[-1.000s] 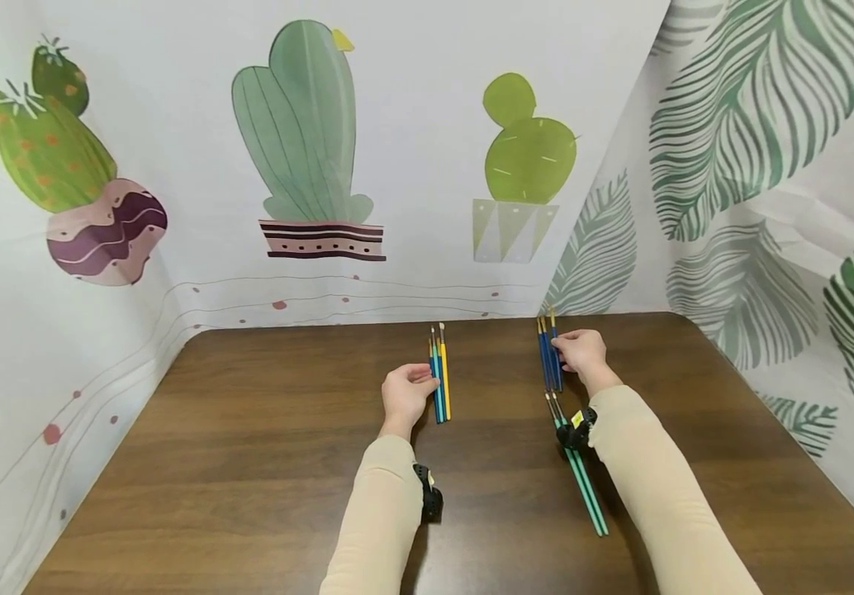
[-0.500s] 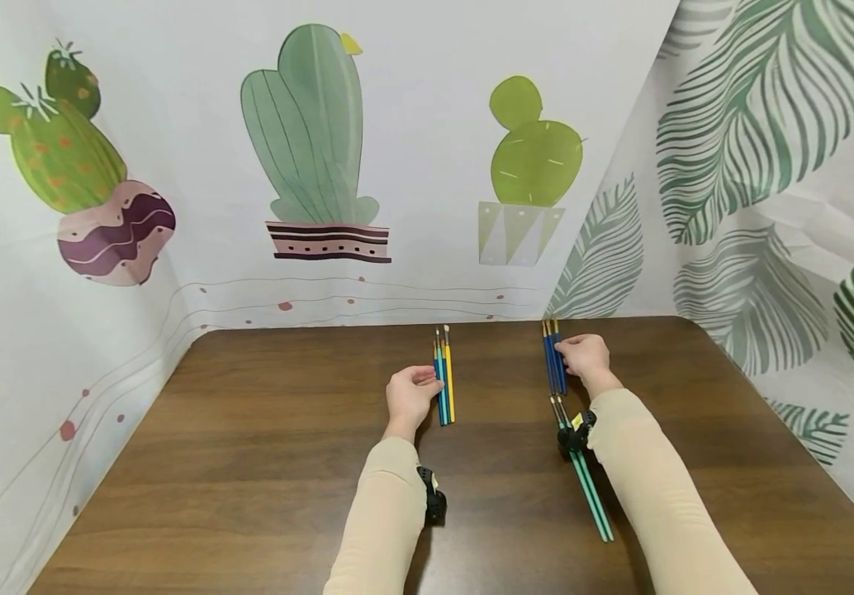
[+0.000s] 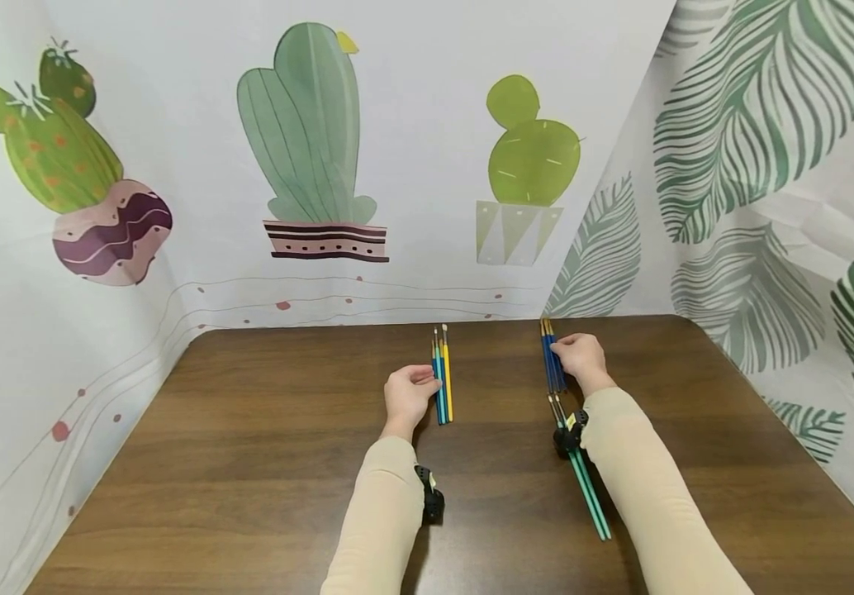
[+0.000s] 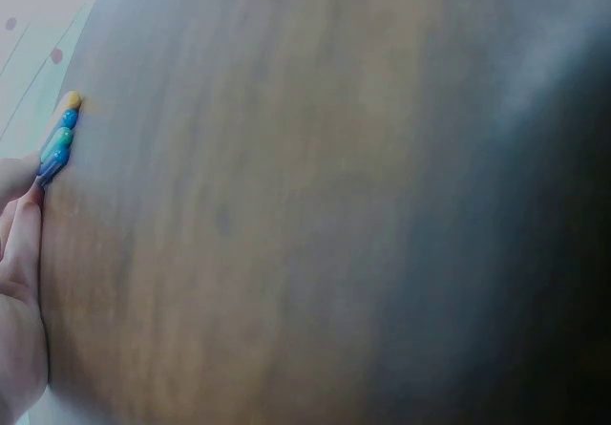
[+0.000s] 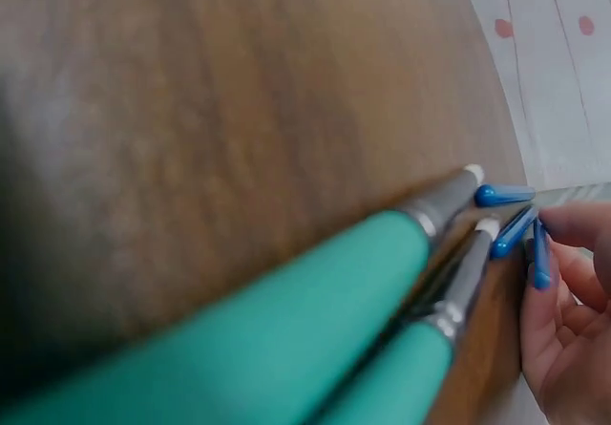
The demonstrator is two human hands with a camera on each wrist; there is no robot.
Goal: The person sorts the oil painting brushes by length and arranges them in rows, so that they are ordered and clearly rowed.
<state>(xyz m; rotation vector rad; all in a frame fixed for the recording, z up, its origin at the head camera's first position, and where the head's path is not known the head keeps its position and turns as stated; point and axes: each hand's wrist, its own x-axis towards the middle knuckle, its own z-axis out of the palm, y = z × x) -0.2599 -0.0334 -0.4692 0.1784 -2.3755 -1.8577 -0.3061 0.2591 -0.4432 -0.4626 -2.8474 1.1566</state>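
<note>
My left hand [image 3: 406,395] lies at the left side of a row of paintbrushes, pinching a blue paintbrush [image 4: 55,164] between thumb and fingers. Beside that brush are a teal paintbrush [image 4: 59,139], another blue one and a yellow paintbrush [image 3: 448,384], all side by side with bristles toward the wall. Farther right, my right hand [image 3: 581,362] holds a dark blue paintbrush [image 5: 541,263] by thumb and fingertips. Two more dark blue paintbrushes [image 3: 548,359] lie just left of it. Part of the held brushes is hidden by the fingers.
Two long green paintbrushes [image 3: 590,492] lie on the brown wooden table [image 3: 263,463], below the dark blue ones and beside my right forearm. A wrist camera [image 3: 570,434] overlaps them in the head view. Cactus-printed cloth [image 3: 427,165] rises behind the table's far edge.
My right hand has brought its dark blue paintbrush down and left, against the other two. My left hand stays at its row. The head view has shifted slightly.
</note>
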